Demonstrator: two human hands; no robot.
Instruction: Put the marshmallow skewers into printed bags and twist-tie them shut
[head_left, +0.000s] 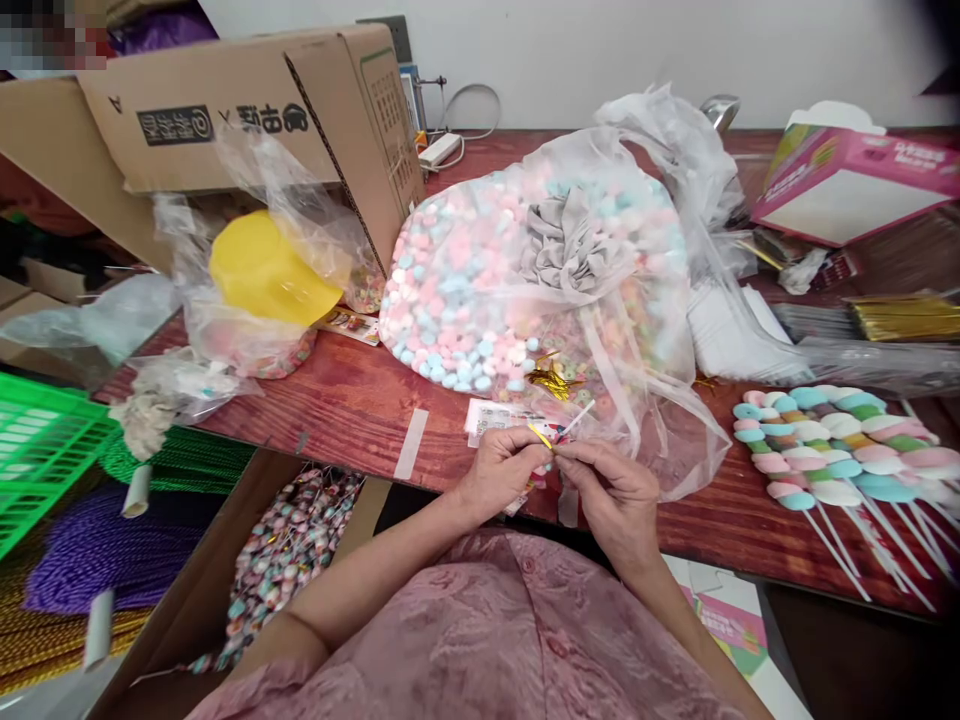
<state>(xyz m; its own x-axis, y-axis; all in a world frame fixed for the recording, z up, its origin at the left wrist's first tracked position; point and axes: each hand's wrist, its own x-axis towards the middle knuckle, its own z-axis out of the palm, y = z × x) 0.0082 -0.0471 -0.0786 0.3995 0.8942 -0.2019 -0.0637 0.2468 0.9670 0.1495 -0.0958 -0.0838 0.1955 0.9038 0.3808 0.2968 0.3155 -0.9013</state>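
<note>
Two hands, one gold tie

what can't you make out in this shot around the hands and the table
- Head view: the small piece pinched between the left hand and right hand is mostly covered by the fingers; only a gold twist tie and a white stick show.
- Marshmallow sticks: cut off by the right edge.
- Printed card: too small to read.
</note>
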